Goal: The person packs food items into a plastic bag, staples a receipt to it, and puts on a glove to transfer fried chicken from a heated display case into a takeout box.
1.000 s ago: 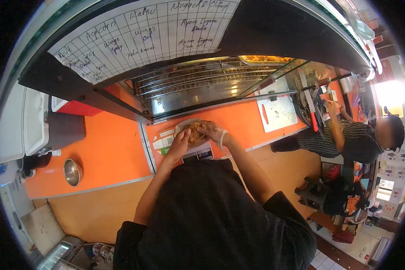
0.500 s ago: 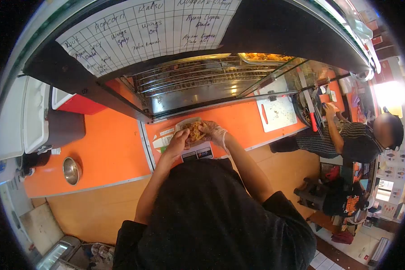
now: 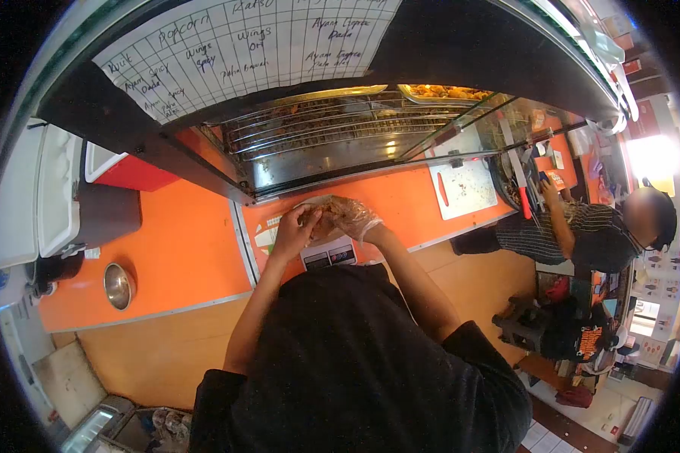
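Observation:
At the counter in front of my body, both hands are close together over a pale food container [image 3: 307,202] on a scale [image 3: 331,255] with a dark display panel. Brown fried food [image 3: 324,223] shows between them. My bare left hand [image 3: 298,231] has its fingers curled in against the food. My right hand [image 3: 350,217], in a clear plastic glove, lies across the top with its fingers closed over the food and hides much of it. Left of the scale lies a printed white and green item [image 3: 266,234].
A steel bowl [image 3: 119,287] stands on the orange counter [image 3: 181,234] at left. Ahead is a glass display case with a wire rack [image 3: 340,128]. To the right are a white cutting board [image 3: 465,189], a red-handled knife [image 3: 524,198] and a co-worker [image 3: 589,234].
My gloved right hand has turned and spread further over the food, covering more of it. My left hand has shifted slightly left.

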The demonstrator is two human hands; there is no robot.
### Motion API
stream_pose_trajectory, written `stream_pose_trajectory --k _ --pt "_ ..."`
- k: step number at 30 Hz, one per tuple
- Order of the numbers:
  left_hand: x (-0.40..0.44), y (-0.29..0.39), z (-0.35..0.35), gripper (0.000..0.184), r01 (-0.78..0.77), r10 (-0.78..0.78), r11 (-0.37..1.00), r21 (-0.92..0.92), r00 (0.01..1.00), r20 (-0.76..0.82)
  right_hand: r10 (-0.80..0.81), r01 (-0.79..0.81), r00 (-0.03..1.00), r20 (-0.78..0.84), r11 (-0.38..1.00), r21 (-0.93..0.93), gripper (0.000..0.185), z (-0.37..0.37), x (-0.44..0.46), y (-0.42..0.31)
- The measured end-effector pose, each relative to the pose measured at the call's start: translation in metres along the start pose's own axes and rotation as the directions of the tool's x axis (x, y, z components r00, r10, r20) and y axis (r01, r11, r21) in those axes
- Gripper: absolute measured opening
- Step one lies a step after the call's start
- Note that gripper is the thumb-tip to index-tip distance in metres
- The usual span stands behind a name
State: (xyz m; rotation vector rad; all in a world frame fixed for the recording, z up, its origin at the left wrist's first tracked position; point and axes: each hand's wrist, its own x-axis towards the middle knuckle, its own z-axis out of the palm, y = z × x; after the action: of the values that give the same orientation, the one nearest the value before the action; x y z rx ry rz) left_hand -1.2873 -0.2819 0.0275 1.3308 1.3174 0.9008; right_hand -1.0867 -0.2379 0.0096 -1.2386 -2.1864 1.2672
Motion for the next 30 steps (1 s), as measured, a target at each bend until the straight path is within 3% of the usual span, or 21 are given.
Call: stream_pose_trajectory --k 3,5,9,11,12,14,15,17,18,19,20,21,22,24,25,26,27,28,29,30 --pt "0.006 -0.03 0.011 0.047 -0.076 0.095 0.988 0.134 0.986 -0.139 -0.079 0.084 0.994 -0.071 0.994 0.067 0.022 0.005 -0.001 0.003" --pt "0.008 -0.026 0.01 0.047 -0.042 0.055 0.994 0.1 0.989 -0.136 -0.049 0.085 0.987 -0.152 0.966 0.242 0.02 0.007 -0.001 -0.007" --pt "0.002 0.007 0.005 0.047 0.007 0.0 0.998 0.061 0.995 -0.101 -0.056 0.106 0.978 -0.199 0.964 0.245 0.024 0.006 -0.006 -0.019" --pt "0.001 0.011 0.004 0.046 0.001 0.003 0.999 0.044 0.997 -0.083 -0.204 0.238 0.933 -0.295 0.967 0.087 0.028 0.012 -0.005 -0.009" --pt "0.001 0.012 0.004 0.045 -0.005 0.007 1.0 0.027 0.998 -0.068 -0.203 0.238 0.933 -0.296 0.967 0.086 0.028 0.016 -0.007 -0.004" --pt "0.002 0.0 0.007 0.045 -0.029 0.032 0.999 0.039 0.996 -0.08 -0.039 0.142 0.973 -0.227 0.878 0.457 0.03 0.017 -0.012 -0.012" --pt "0.003 -0.006 0.007 0.044 -0.053 0.058 0.997 0.052 0.994 -0.092 -0.041 0.143 0.973 -0.226 0.878 0.457 0.03 0.016 -0.013 -0.016" --pt "-0.002 0.004 -0.003 0.044 -0.011 0.012 0.998 0.057 1.0 -0.026 0.029 0.006 0.989 -0.143 0.97 0.242 0.032 0.0 -0.017 -0.04" --pt "-0.005 0.012 -0.007 0.044 0.029 -0.032 0.997 0.065 0.999 0.044 0.029 0.007 0.989 -0.144 0.971 0.24 0.032 -0.01 -0.019 -0.051" --pt "-0.009 0.017 -0.008 0.044 0.029 -0.032 0.998 0.063 0.998 0.046 0.04 -0.023 0.988 -0.147 0.994 0.111 0.032 -0.02 -0.024 -0.06" --pt "-0.016 0.02 -0.008 0.043 0.044 -0.048 0.986 -0.161 0.999 -0.018 0.052 -0.056 0.988 -0.147 0.998 -0.019 0.032 -0.031 -0.03 -0.069" --pt "-0.022 0.022 -0.007 0.042 0.045 -0.081 0.925 -0.378 0.994 -0.079 0.034 -0.008 0.978 -0.207 0.992 0.123 0.027 -0.043 -0.035 -0.078" --pt "-0.026 0.02 -0.009 0.042 0.052 -0.09 0.922 -0.384 0.993 -0.082 0.024 0.048 0.964 -0.265 0.964 0.261 0.022 -0.059 -0.038 -0.089" --pt "-0.037 0.009 -0.022 0.038 0.156 -0.233 0.837 -0.525 0.969 -0.085 -0.139 0.151 0.874 -0.466 0.988 -0.011 0.025 -0.106 -0.042 -0.137" --pt "-0.044 0.001 -0.028 0.038 0.169 -0.248 0.832 -0.528 0.965 -0.083 -0.195 0.152 0.848 -0.493 0.98 -0.126 0.027 -0.131 -0.041 -0.168" --pt "-0.053 -0.007 -0.037 0.036 0.201 -0.257 0.897 -0.394 0.962 -0.095 -0.253 0.147 0.821 -0.512 0.96 -0.239 0.03 -0.151 -0.037 -0.189" --pt "-0.063 -0.016 -0.046 0.034 0.23 -0.263 0.94 -0.251 0.959 -0.105 -0.222 0.244 0.825 -0.52 0.97 -0.028 0.032 -0.165 -0.022 -0.186" --pt "-0.074 -0.028 -0.055 0.034 0.24 -0.272 0.937 -0.254 0.957 -0.1 -0.165 0.066 0.847 -0.505 0.976 -0.207 0.038 -0.182 -0.019 -0.216" --pt "-0.085 -0.044 -0.064 0.032 0.279 -0.311 0.922 -0.269 0.947 -0.084 -0.517 0.166 0.684 -0.515 0.797 -0.581 0.042 -0.188 -0.006 -0.184" --pt "-0.095 -0.056 -0.071 0.029 0.313 -0.345 0.906 -0.286 0.936 -0.07 -0.4 -0.018 0.764 -0.506 0.771 -0.636 0.048 -0.201 0.011 -0.182"
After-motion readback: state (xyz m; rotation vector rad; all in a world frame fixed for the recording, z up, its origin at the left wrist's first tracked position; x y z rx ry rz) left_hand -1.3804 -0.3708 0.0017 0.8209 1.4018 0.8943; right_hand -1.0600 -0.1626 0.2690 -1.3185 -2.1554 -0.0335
